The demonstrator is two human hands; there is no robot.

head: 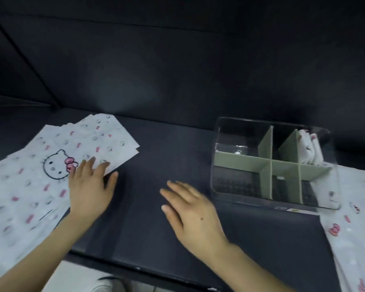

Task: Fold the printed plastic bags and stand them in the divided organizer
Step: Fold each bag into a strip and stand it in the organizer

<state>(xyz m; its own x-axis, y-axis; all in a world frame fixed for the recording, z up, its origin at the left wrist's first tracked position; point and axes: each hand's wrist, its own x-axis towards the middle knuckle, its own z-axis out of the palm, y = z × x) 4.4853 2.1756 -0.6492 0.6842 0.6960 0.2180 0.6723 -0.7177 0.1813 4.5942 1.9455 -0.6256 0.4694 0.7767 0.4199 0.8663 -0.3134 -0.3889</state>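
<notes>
Your left hand [89, 186] lies at the lower left of the frame with its fingers straight and slightly spread, the fingertips resting on the right edge of the loose stack of printed bags [30, 175] and the thumb off to the side over the dark table [148, 157] \- it presses or touches the plastic but grips nothing. The stack is fanned out flat across the left side of the frame, white sheets with small pink bows and one large cat face drawn in black just beside your fingertips; the far corners of several bags splay toward the upper middle. Your right hand [190, 209] is in the lower middle, palm down, fingers stretched out and apart, holding nothing; motion blur makes it hard to tell whether it touches the table or is just above it. To its right, near but not touching, stands the clear divided organizer [240, 163], with one long grey-green divider running across it and two shorter ones crossing that. The folded bags [308, 148] stand upright in the upper right compartment, leaning against the clear outer wall. More printed bags [350, 218] lie flat along the right edge of the frame, running from just beside the organizer's right wall down to the lower right corner \- whether the organizer sits on their edge you cannot tell
</notes>
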